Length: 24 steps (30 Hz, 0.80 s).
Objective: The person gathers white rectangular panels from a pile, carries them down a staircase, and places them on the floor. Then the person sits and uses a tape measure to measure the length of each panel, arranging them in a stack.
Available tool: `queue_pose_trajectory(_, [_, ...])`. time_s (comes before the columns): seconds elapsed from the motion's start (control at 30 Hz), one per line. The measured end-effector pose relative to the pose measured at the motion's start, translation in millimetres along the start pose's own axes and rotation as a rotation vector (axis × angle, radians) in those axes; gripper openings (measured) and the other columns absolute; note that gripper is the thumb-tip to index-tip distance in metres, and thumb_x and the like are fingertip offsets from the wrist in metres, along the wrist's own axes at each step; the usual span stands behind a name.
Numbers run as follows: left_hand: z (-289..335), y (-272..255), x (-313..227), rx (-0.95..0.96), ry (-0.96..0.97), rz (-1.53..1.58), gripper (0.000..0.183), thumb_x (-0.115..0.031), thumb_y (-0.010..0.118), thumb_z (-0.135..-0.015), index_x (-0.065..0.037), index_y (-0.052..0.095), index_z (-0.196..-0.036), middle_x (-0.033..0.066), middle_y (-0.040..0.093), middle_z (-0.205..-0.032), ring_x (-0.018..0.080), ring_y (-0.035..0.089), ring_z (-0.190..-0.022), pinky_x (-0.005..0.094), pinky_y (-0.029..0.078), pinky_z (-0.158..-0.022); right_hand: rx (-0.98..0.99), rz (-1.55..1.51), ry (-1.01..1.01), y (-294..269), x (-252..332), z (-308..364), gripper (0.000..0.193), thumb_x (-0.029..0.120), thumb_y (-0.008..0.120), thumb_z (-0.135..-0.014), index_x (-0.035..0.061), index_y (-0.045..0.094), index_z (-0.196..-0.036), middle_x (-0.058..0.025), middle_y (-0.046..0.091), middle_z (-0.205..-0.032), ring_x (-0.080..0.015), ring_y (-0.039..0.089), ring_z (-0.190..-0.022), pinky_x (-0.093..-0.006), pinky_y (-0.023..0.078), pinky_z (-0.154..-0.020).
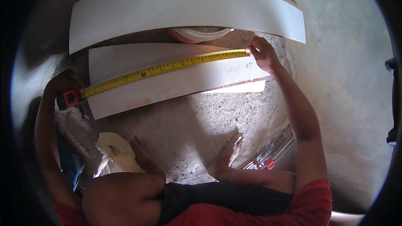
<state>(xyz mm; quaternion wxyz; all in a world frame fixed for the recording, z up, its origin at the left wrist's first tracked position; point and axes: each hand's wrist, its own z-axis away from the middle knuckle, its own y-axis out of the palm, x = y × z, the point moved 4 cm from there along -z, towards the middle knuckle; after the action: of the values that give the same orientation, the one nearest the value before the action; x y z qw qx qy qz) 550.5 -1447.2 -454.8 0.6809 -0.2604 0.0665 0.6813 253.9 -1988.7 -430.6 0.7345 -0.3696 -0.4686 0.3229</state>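
A yellow tape measure (167, 65) is pulled out across a white board (138, 95), running from the board's left end to its upper right part. My left hand (65, 83) is closed around the red and black tape case (67, 99), just beyond the left end of the board. At the other end, my right hand (261, 53) pinches the tip of the blade, close to the board's right end. The blade lies at a slight slant, higher on the right. Reddish smudges mark the board near my right hand.
A longer white board (184, 6) lies beyond, above a round white and orange object (203, 34) that it partly hides. Near my feet are a crumpled pale plastic bag (118, 152) and, on the right, metal tools with red parts (268, 163). The floor (180, 129) is rough concrete.
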Motion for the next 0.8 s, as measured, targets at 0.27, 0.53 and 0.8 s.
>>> queue_pose_trajectory(0.27, [-0.9, -0.5, -0.5, -0.009, 0.016, -0.066, 0.025, -0.017, 0.078, -0.061, -0.001, 0.075, -0.079, 0.0084, 0.071, -0.073, 0.0139, 0.066, -0.066, 0.0285, 0.052, -0.067, -0.084, 0.034, -0.116, -3.8, 4.7, -3.5, 0.012, 0.014, 0.057, -0.089, 0.0053, 0.062, -0.082, -0.009, 0.057, -0.086, -0.0266, 0.053, -0.089, -0.0381, 0.044, -0.084])
queue_pose_trajectory(0.53, [-13.5, -0.6, 30.4, 0.033, 0.111, 0.099, 0.017, -0.016, 0.075, -0.064, -0.002, 0.072, -0.073, 0.0094, 0.069, -0.072, 0.0156, 0.065, -0.066, 0.0305, 0.052, -0.066, -0.096, 0.108, 0.025, 1.5, 2.5, -14.5, 0.012, 0.015, 0.06, -0.088, 0.0053, 0.064, -0.083, -0.0089, 0.062, -0.092, -0.0267, 0.055, -0.096, -0.0381, 0.044, -0.086])
queue_pose_trajectory(0.8, [25.7, 12.9, 20.0, 0.304, -0.091, 0.375, 0.032, -0.016, 0.076, -0.069, -0.003, 0.065, -0.096, 0.0093, 0.068, -0.087, 0.0179, 0.065, -0.077, 0.0322, 0.053, -0.074, -0.272, -0.17, -0.026, -16.3, 12.6, 23.7, 0.007, 0.011, 0.06, -0.09, 0.0049, 0.062, -0.089, -0.0093, 0.057, -0.088, -0.025, 0.057, -0.091, -0.036, 0.046, -0.082])
